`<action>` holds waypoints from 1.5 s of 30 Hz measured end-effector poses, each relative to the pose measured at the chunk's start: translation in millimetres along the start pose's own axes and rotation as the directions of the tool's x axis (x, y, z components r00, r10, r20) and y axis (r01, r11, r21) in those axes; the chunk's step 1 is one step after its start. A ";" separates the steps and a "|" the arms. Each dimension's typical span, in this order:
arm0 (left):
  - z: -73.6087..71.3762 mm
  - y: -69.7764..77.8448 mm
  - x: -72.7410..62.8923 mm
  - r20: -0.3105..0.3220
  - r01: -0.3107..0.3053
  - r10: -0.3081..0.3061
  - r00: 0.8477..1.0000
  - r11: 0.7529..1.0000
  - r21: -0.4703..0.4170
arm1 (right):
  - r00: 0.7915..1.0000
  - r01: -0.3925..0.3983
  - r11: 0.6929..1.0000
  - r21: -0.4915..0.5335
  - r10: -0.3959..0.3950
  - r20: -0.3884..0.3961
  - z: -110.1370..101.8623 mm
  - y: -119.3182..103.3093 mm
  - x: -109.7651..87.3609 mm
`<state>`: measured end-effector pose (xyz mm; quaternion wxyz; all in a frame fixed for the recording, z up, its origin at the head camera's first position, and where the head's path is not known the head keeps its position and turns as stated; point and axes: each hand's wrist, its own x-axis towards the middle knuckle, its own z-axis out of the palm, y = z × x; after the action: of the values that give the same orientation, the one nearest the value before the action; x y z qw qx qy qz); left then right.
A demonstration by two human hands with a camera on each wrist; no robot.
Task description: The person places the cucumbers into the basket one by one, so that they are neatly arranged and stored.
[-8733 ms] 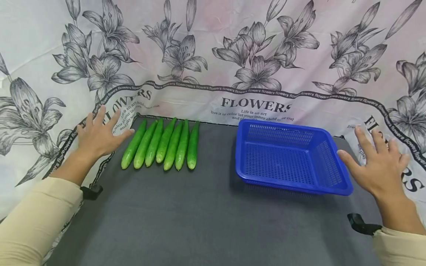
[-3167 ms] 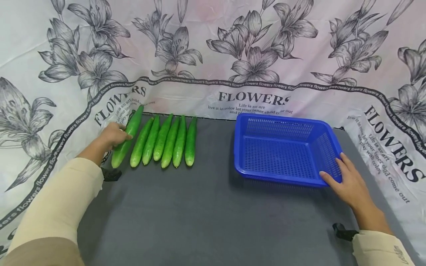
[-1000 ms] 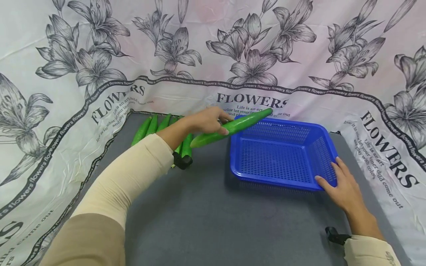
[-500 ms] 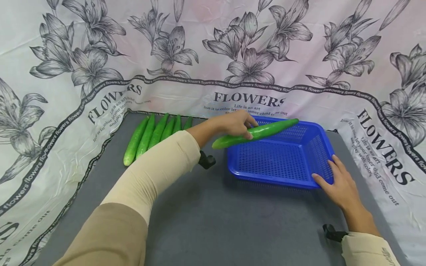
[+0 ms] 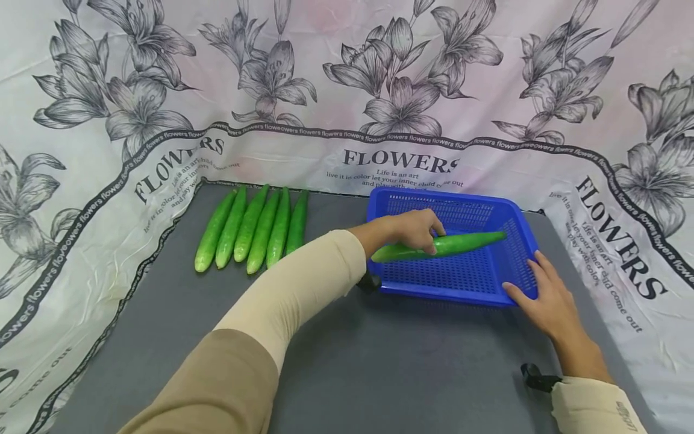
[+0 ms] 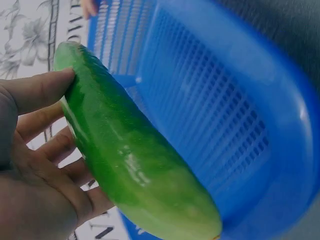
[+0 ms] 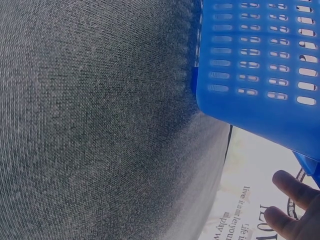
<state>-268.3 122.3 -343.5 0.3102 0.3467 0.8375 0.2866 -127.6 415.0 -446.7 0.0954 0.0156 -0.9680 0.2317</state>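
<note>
My left hand [image 5: 414, 230] holds a green cucumber [image 5: 466, 242] by its middle, over the inside of a blue perforated basket [image 5: 450, 294]. The cucumber lies nearly sideways, its narrow end toward the right. In the left wrist view, the thumb presses on one side of the cucumber [image 6: 135, 150] and fingers lie behind it. At the basket's near right corner rests my right hand [image 5: 547, 301], thumb and fingers spread along the rim. In the right wrist view, two straight fingertips show below the basket wall [image 7: 260, 107].
Several cucumbers [image 5: 255, 232] lie side by side on the grey table [image 5: 412, 367] to the left, one partly behind the left sleeve. A flower-printed cloth [image 5: 303, 90] hangs behind and along both sides of the table.
My left hand took the leftmost cucumber from the row, carried it right, and has lowered it into the basket's opening. My right hand came to the basket's corner earlier and stays there.
</note>
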 end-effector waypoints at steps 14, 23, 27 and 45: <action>40.1 -13.3 24.3 0.078 -0.017 0.008 0.997 0.994 0.104 | 1.000 -0.009 1.000 0.005 0.009 -0.009 -0.6 0.4 0.0; 58.6 -15.8 29.1 0.115 0.004 -0.015 0.993 0.996 0.092 | 1.000 0.000 1.000 0.016 0.000 -0.023 1.1 2.6 -0.1; 66.2 -18.4 30.6 0.128 0.041 -0.051 0.991 0.996 0.081 | 1.000 -0.006 1.000 0.006 0.006 -0.014 0.5 1.5 0.8; 70.7 -33.3 28.7 0.094 0.040 -0.048 0.994 0.995 0.090 | 0.999 -0.033 0.999 0.004 0.033 0.005 -0.3 -1.3 0.7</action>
<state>-247.2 143.0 -421.4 0.3406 0.3549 0.8410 0.2254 -128.1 414.0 -445.7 0.0890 0.0006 -0.9679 0.2350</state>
